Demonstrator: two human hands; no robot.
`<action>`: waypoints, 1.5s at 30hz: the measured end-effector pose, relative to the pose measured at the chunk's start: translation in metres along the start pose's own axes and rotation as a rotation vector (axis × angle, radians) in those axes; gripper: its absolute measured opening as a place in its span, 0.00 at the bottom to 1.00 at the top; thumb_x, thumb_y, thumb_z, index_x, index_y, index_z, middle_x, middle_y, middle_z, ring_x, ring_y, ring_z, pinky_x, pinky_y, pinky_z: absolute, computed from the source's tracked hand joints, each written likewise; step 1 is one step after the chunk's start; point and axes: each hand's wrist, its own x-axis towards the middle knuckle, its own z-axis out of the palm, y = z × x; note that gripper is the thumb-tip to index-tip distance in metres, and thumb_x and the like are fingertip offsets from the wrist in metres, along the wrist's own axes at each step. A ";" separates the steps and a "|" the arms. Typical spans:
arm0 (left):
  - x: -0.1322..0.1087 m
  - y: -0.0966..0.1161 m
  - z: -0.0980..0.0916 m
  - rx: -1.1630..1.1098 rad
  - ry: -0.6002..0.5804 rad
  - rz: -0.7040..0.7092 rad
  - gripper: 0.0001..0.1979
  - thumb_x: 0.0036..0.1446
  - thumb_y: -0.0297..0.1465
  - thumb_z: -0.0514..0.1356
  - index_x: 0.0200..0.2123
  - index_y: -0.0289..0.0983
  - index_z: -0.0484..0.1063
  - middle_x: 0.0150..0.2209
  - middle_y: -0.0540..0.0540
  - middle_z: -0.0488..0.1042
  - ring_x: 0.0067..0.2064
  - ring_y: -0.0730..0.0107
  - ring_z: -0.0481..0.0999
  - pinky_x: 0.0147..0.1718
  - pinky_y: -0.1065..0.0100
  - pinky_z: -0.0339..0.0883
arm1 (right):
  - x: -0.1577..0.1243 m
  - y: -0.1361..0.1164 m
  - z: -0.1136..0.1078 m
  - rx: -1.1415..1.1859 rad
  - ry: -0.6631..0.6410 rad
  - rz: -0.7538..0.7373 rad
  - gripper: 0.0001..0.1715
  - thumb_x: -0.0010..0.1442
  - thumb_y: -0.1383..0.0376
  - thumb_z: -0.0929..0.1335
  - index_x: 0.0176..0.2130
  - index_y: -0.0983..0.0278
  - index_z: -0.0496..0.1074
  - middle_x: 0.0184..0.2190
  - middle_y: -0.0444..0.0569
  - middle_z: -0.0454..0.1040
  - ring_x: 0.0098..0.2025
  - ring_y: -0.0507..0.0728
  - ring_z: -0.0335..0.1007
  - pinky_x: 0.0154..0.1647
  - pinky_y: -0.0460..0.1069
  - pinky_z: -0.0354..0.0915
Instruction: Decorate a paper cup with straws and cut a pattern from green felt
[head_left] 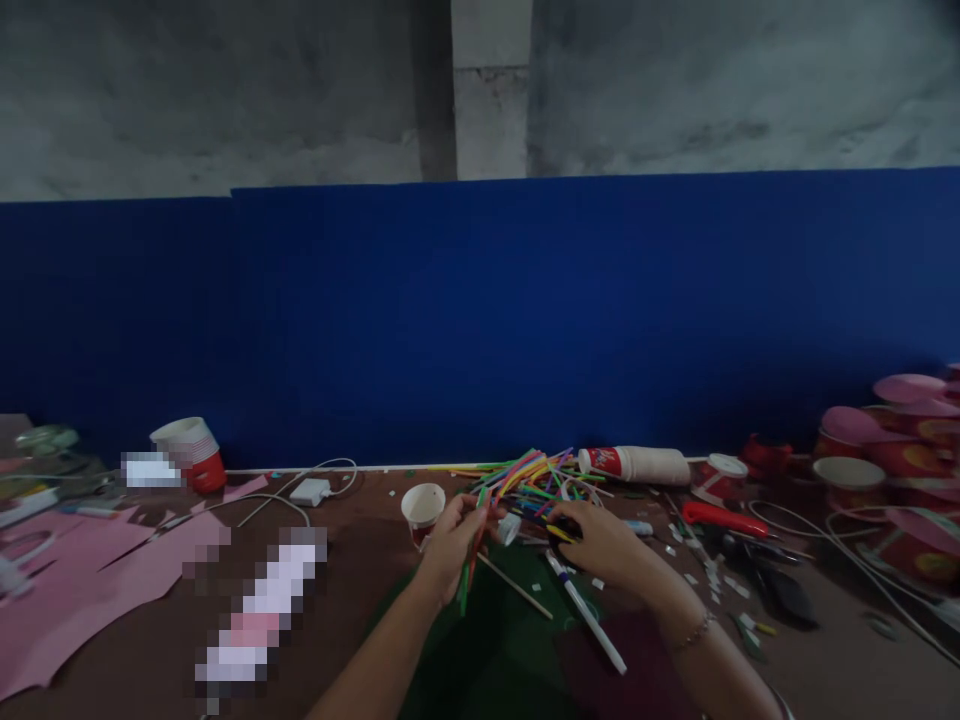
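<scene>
Green and red straws (pixel 464 588) are being pinched in the left grip (pixel 450 548), their lower ends being pointed down past the palm. A yellow-and-black tool (pixel 562 533) is being clasped in the right grip (pixel 600 545), its far end being partly lost in the clutter. Between the grips, space is being taken up by a small translucent piece (pixel 510 528) and, nearer the body, a thin stick (pixel 516 586). Just beyond both, the way is being blocked by a tangled heap of coloured straws (pixel 529 475). The left grip is being flanked by a paper cup (pixel 423 503). Below the right grip, room is being occupied by a white pen (pixel 589 615); beyond it, by stacked cups (pixel 652 467); to its right, by paper scraps (pixel 739 588) and a red-handled tool (pixel 724 519). Well left of the left grip, the bench (pixel 352 640) is being covered by pink paper (pixel 112 600).
</scene>
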 end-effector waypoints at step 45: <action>-0.009 -0.017 0.021 -0.055 -0.001 0.039 0.13 0.40 0.32 0.68 0.29 0.36 0.68 0.24 0.53 0.71 0.27 0.75 0.70 0.28 0.74 0.63 | 0.018 -0.024 0.042 0.831 0.175 0.026 0.20 0.49 0.52 0.68 0.17 0.65 0.69 0.16 0.41 0.64 0.22 0.50 0.58 0.24 0.46 0.54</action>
